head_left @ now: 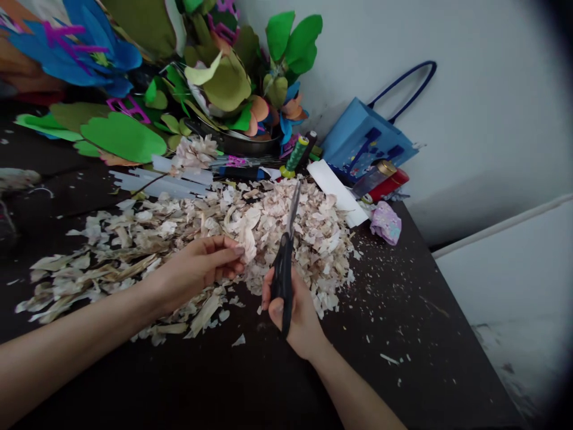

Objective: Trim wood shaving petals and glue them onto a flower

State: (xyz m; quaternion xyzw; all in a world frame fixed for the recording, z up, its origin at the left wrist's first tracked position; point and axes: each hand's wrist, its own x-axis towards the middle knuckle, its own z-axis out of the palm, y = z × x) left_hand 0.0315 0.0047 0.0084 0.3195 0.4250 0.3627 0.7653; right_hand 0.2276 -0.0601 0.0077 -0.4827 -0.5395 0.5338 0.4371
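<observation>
My left hand (pixel 210 260) pinches a pale, thin dried piece (pixel 248 239) like a petal or husk between thumb and fingers. To its right, my right hand (pixel 290 304) is wrapped around the black handles of a pair of scissors (pixel 289 248). The blades point away from me and look closed, apart from the pinched piece. Under and beyond both hands spreads a heap of similar beige and whitish dried pieces (pixel 313 251). Longer, browner strips (pixel 98 275) lie on the left side of the heap.
Colourful artificial flowers and leaves (pixel 224 83) crowd the back left around a dark pan (pixel 244 142). Thread spools (pixel 296 156), a white strip (pixel 338 194), a blue bag (pixel 358 134), a jar (pixel 378 176) and a crumpled purple cloth (pixel 385 223) stand behind the heap. Scraps dot the dark table (pixel 403 334).
</observation>
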